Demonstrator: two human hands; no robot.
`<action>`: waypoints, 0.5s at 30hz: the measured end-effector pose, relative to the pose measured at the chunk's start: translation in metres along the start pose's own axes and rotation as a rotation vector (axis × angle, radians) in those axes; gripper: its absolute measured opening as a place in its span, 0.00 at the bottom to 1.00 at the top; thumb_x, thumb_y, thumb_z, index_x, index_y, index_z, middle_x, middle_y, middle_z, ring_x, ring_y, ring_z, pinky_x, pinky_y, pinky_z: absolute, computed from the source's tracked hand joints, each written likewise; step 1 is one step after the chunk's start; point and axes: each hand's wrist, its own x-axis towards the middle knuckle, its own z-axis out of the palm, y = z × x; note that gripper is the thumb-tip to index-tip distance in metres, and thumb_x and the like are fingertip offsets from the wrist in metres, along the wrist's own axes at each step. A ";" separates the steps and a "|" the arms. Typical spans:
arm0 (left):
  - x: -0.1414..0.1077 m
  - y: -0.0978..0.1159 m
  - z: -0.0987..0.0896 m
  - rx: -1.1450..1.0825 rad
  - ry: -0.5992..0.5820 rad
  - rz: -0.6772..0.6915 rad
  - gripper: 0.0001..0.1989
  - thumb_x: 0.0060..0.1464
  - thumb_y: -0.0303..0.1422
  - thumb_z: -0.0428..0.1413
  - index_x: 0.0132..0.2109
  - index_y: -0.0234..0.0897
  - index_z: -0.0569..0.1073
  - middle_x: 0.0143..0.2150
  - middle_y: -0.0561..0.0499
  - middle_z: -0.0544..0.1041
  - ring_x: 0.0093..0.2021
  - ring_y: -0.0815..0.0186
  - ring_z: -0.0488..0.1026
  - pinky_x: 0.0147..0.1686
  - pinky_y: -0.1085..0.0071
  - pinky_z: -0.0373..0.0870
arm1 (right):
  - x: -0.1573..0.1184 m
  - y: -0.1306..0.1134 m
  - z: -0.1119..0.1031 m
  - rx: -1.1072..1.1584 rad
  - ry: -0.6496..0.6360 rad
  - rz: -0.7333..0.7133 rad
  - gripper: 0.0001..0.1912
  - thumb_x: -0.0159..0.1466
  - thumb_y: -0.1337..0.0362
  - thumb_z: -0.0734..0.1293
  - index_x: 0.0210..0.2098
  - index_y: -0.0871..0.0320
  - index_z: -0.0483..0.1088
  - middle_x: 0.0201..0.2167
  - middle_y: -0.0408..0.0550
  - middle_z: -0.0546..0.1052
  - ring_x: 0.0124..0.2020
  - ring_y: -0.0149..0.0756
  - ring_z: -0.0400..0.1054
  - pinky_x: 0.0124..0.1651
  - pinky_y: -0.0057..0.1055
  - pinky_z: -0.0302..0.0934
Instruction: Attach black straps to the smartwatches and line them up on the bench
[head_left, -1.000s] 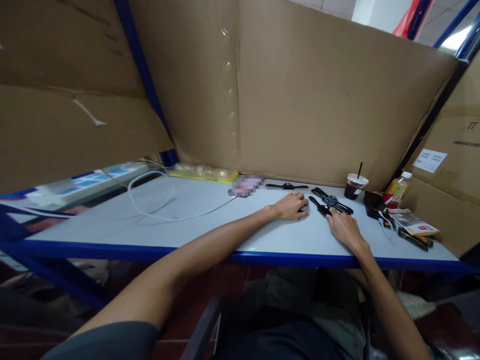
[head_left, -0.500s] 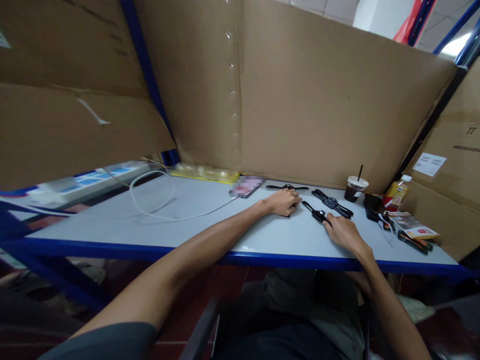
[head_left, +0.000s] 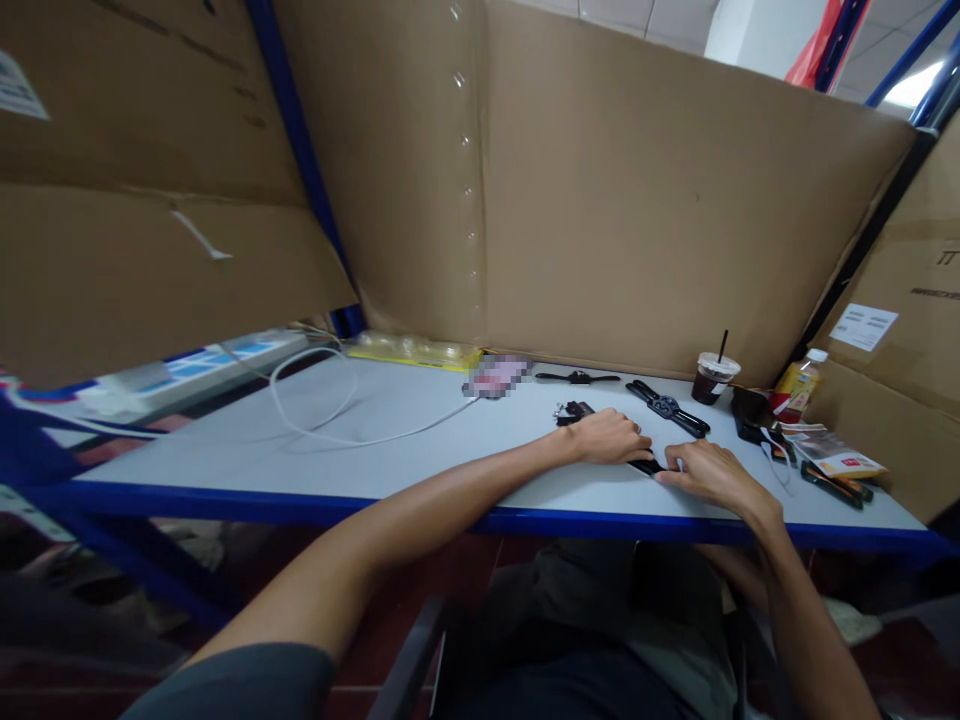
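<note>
My left hand (head_left: 611, 437) is bent over a slim black bar-shaped piece (head_left: 643, 466) near the table's front, its fingers closed on it. From the other side, my right hand (head_left: 709, 472) pinches that piece's end between thumb and finger. Most of it is hidden under the fingers. Just behind my left wrist lies a black part with small silver bits (head_left: 576, 411). Farther back rests a thin black tool with an arm on each side of a small central body (head_left: 578, 377). A larger black piece with paired bars and a round patterned centre (head_left: 664, 405) lies behind my right hand.
A cable runs to a blurred-out phone (head_left: 495, 376) at the back. To the right stand a lidded drink cup with a straw (head_left: 713, 378), a bottle (head_left: 799, 385), a black container (head_left: 748, 413) and a packet (head_left: 844, 452). Cardboard (head_left: 637, 200) walls the table; a power strip (head_left: 210, 368) sits left.
My left hand has moved right and towards the front edge, uncovering the black part with silver bits. My hands are now closer together on the black piece. The view has shifted slightly.
</note>
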 end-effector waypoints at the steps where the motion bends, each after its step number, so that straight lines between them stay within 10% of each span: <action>1: 0.000 0.001 -0.001 -0.002 0.001 0.000 0.20 0.71 0.45 0.47 0.41 0.37 0.77 0.32 0.47 0.80 0.29 0.63 0.78 0.29 0.72 0.63 | -0.001 0.002 0.000 -0.002 -0.003 0.008 0.13 0.67 0.51 0.66 0.36 0.54 0.74 0.36 0.50 0.79 0.39 0.43 0.72 0.34 0.30 0.47; 15: 0.001 0.020 -0.011 -0.185 -0.024 -0.373 0.12 0.65 0.35 0.50 0.41 0.35 0.76 0.34 0.41 0.80 0.33 0.54 0.78 0.32 0.64 0.68 | 0.011 -0.024 0.012 0.034 0.021 -0.008 0.18 0.72 0.51 0.60 0.37 0.53 0.78 0.38 0.50 0.81 0.41 0.41 0.75 0.37 0.30 0.53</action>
